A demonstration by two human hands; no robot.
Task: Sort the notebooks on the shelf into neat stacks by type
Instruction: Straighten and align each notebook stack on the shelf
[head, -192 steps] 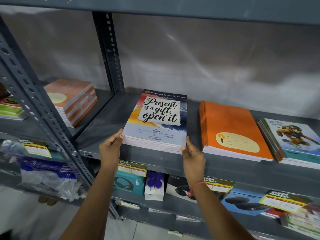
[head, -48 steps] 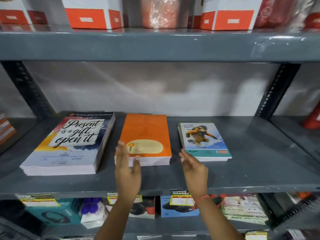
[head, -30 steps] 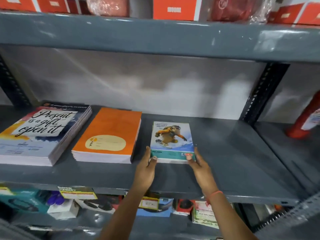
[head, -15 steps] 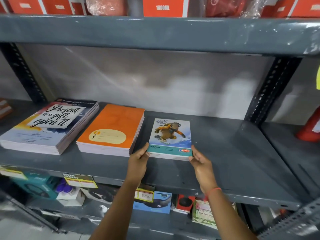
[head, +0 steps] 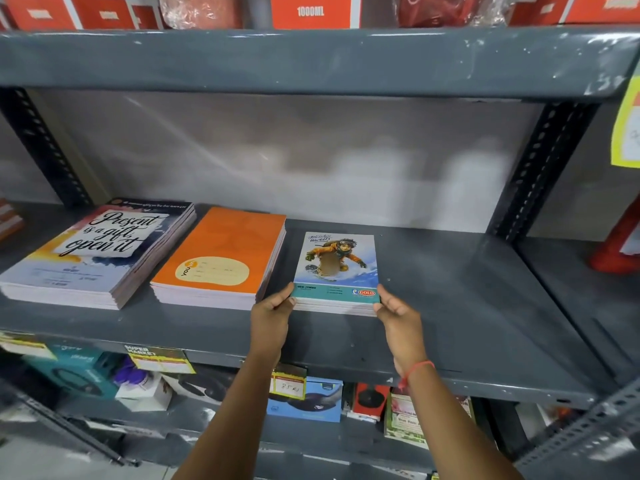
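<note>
Three stacks on grey shelf (head: pixel 485 306): quote-cover notebooks (head: pixel 93 254), orange notebooks (head: pixel 221 261), snowboarder notebooks (head: pixel 336 271). Left hand (head: pixel 272 315) and right hand (head: pixel 398 315) pinch the snowboarder stack's front corners (squaring it, apparently). Sorting looks nearly complete; only final alignment remains.

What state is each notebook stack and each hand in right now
"Present is a gift" stack: lying flat on the shelf, untouched.
Orange stack: lying flat, edges even, untouched.
Snowboarder stack: held at its front corners by both hands.
Left hand: gripping the stack's front left corner.
Right hand: gripping the stack's front right corner.
</note>
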